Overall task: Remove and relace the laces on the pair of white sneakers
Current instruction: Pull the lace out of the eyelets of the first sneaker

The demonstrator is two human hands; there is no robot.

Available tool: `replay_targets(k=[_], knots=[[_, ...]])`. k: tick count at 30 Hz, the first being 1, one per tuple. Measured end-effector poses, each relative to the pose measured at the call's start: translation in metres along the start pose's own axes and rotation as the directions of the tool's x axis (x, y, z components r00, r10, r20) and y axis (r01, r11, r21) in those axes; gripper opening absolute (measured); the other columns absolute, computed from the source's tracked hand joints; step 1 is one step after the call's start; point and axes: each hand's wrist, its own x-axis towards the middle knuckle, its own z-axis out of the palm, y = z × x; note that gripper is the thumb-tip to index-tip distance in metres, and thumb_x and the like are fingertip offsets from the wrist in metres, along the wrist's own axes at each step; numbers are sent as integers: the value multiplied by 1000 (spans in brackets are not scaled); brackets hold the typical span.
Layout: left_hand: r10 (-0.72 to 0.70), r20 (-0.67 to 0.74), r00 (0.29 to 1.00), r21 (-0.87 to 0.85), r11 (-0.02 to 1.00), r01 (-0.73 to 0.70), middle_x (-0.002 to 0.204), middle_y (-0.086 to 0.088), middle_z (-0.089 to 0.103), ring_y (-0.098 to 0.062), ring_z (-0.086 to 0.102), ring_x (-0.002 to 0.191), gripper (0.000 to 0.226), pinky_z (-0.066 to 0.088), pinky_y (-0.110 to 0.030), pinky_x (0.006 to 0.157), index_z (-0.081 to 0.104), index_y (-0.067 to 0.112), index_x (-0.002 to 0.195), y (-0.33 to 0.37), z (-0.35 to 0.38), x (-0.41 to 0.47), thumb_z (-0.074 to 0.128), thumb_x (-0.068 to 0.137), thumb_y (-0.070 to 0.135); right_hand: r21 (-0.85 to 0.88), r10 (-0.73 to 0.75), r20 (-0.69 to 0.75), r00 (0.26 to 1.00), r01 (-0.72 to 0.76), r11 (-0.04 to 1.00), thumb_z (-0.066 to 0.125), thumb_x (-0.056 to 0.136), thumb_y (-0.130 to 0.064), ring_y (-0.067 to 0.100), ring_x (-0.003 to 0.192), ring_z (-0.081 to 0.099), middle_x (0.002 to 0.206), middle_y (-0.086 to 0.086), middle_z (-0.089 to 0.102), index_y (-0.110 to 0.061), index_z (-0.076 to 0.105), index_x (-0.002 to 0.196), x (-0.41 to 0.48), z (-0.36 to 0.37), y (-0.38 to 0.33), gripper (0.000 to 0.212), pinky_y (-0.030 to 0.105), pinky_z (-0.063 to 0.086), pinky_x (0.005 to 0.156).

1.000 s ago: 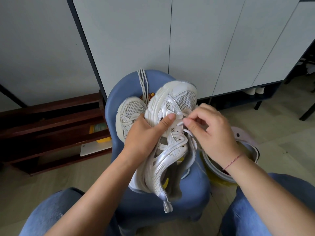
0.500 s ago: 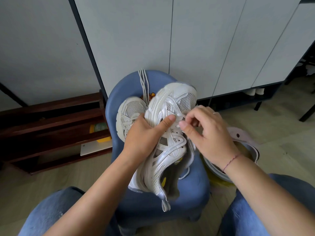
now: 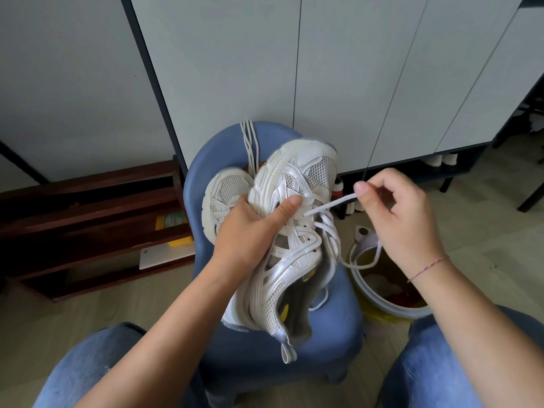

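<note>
the left hand (image 3: 244, 231) grips the white sneaker (image 3: 294, 231) above the blue chair (image 3: 332, 325) while the right hand (image 3: 400, 219) pinches its lace (image 3: 332, 205) taut.

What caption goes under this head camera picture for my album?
Left hand holds a sneaker over a blue chair while right hand pinches its lace.

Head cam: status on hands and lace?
Left hand grips the sneaker, thumb by the eyelets. Right hand pinches the lace, taut from an eyelet. Nothing in the way.
</note>
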Motion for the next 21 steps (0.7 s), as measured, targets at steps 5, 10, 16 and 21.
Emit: replay_targets(k=[5,10,16,21], knots=[[7,2,1000,53,999,-8,97,10,75,-14,71,93,93,55,-45,90,62,27,113,0,5,-5,63,49,95,-34,-149,236,960,162,986,52,88,-47,7,68,46,69,-9,50,-14,59,74,-9,16,-12,37,28,39,67],[10,5,1000,78,997,-10,92,7,76,-15,72,89,95,56,-47,88,64,24,110,-1,5,-3,62,48,96,-128,-246,197,949,274,953,52,89,-41,11,66,39,68,-11,42,-15,52,68,-11,28,-17,34,27,29,67],[4,25,1000,-16,1000,-4,101,12,76,-12,72,96,90,54,-43,95,62,30,117,1,3,-1,67,50,90,-25,-99,-146,984,96,995,52,94,-26,17,65,44,69,5,47,-8,51,70,-4,11,-9,30,30,38,62],[13,14,1000,-38,999,-12,101,13,76,-13,72,98,79,53,-43,96,66,33,115,0,-3,1,69,55,85,-28,89,-140,986,-94,995,54,90,-22,15,72,47,80,6,53,-11,53,84,3,-1,8,12,13,38,67]])
